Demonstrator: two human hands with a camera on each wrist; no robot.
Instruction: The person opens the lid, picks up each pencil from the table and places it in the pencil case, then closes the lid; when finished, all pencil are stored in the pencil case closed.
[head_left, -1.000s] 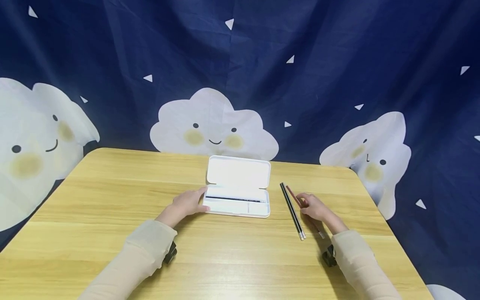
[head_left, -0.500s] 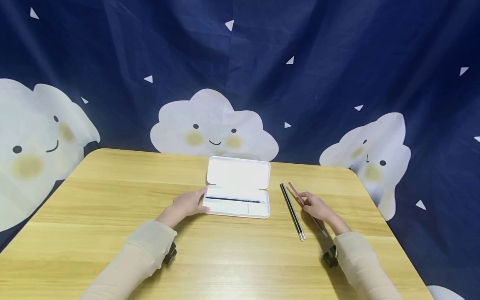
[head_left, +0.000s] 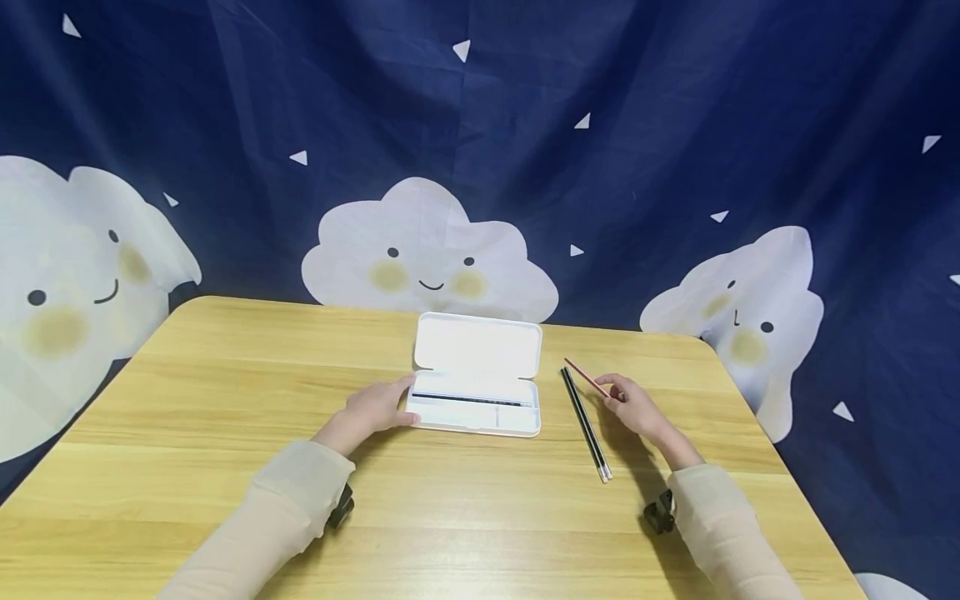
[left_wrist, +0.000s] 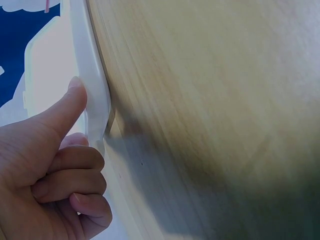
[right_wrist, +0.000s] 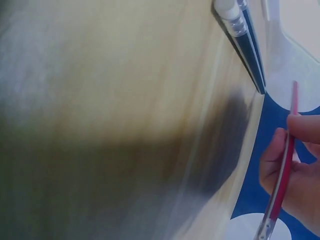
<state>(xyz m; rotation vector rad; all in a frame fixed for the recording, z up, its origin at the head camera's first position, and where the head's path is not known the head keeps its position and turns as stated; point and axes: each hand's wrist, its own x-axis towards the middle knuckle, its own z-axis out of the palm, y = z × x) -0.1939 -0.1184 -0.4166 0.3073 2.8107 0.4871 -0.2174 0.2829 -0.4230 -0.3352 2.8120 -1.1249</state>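
A white pencil case (head_left: 477, 345) lies with its lid raised, and one dark pencil (head_left: 468, 400) lies in its tray. My left hand (head_left: 372, 406) grips the case's left end; in the left wrist view the thumb presses on the rim (left_wrist: 95, 75) and the other fingers are curled beside it. To the right, my right hand (head_left: 636, 412) pinches a red pencil (head_left: 587, 377), raised off the table with its tip pointing far left. The right wrist view shows that red pencil (right_wrist: 283, 180) between thumb and fingers, its metal eraser end towards the camera.
Two dark pencils (head_left: 585, 425) with white eraser ends lie side by side on the wooden table (head_left: 450, 517), between the case and my right hand. A dark blue curtain (head_left: 510, 100) with cloud prints hangs behind the table's far edge.
My right hand has lifted the red pencil from the table and turned it, its tip shifting left over the far ends of the dark pencils. The left hand and case have stayed still.
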